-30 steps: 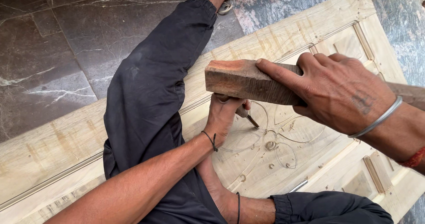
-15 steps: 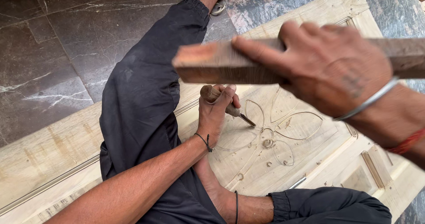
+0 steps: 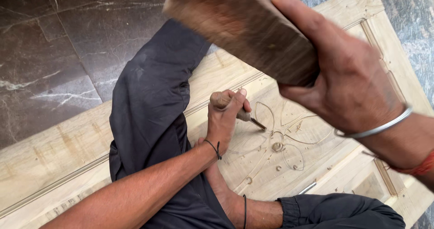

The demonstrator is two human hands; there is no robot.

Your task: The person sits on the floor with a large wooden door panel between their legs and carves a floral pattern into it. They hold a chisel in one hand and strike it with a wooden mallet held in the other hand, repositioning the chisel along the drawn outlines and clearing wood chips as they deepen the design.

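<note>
On the carved wooden door panel [image 3: 316, 165], left hand [image 3: 224, 120], fingers wrapped tight round a chisel [image 3: 235, 109], tip touching the incised floral lines. Higher, nearer the lens, right hand [image 3: 348, 84] clenched on a raised wooden block [image 3: 244, 30]. Beyond, dark stone floor [image 3: 54, 43].

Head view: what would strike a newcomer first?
The right hand fills the upper right, gripping a thick brown wooden block raised above the work. At centre the left hand holds a wooden-handled chisel on curved lines carved in the pale wooden door panel.
</note>
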